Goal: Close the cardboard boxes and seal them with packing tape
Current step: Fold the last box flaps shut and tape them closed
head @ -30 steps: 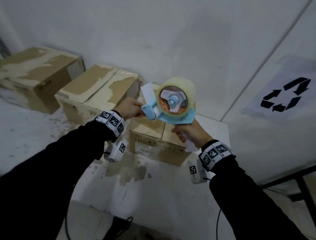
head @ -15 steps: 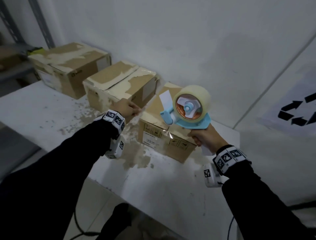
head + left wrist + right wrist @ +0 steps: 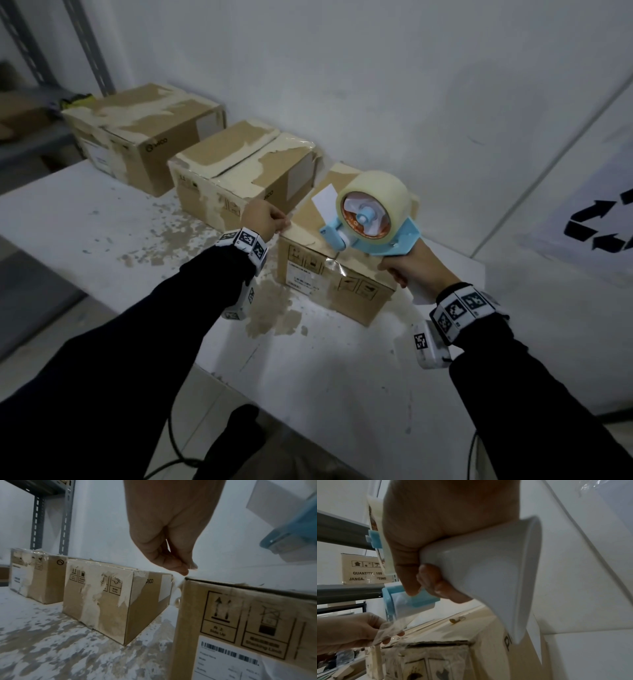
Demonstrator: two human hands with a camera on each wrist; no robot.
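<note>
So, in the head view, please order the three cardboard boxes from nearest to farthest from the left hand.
1. Nearest box, at the left hand's fingertips, under the tape dispenser.
2. Middle box, just behind the hand.
3. Far box, leftmost, beside the shelf.

The middle box (image 3: 109, 599) reads "PICO" on its side. A carton on the shelf (image 3: 363, 570) reads "QUANTITY : 100". The wall sheet (image 3: 596, 222) carries a recycling sign.

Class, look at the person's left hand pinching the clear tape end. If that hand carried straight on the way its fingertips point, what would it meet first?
Most likely the top edge of the nearest cardboard box. The left hand points down toward its corner, fingertips just above it, pinching the tape end. Actual contact is unclear.
</note>
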